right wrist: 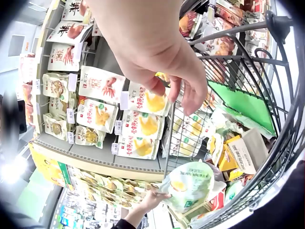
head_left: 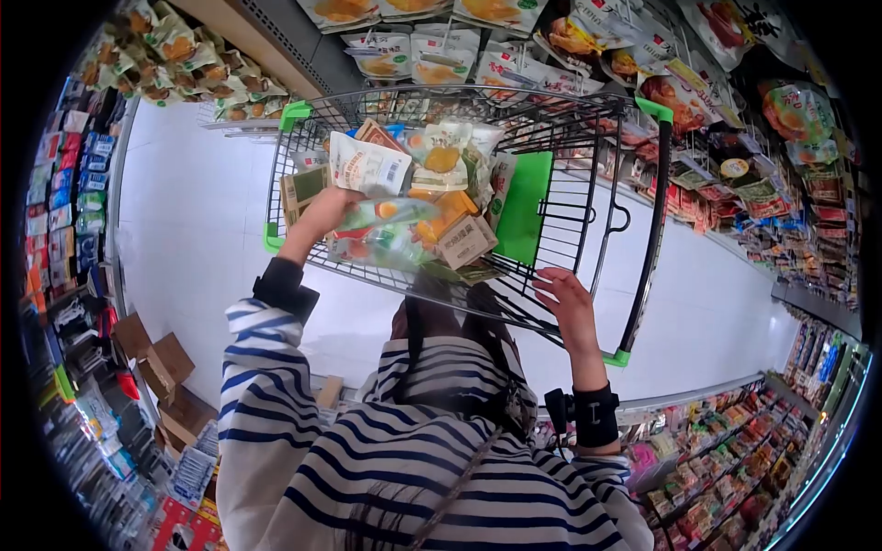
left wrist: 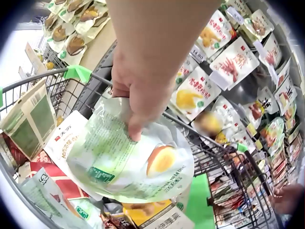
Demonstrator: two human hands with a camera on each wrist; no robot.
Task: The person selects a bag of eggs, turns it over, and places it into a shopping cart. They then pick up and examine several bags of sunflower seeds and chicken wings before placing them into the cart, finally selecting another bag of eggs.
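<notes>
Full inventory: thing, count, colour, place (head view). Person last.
Cart: one, black and green, middle.
Egg pouch: one, pale green, over cart.
Large pouch: one, white, cart's left half.
Carton: one, yellow and tan, in cart.
Boxy pack: one, green and tan, cart's left end.
Other packs: several, mixed colours, in cart.
Panel: one, green, inside cart.
Rack pouches: many, mostly white, beyond cart.
Shelf packets: many, mixed, lower right.
Cardboard boxes: several, brown, lower left.
Striped top: one, white and navy, worn.
Wrist straps: two, black, worn.
Left hand: one, gripping egg pouch.
Right hand: one, by cart's near edge.
</notes>
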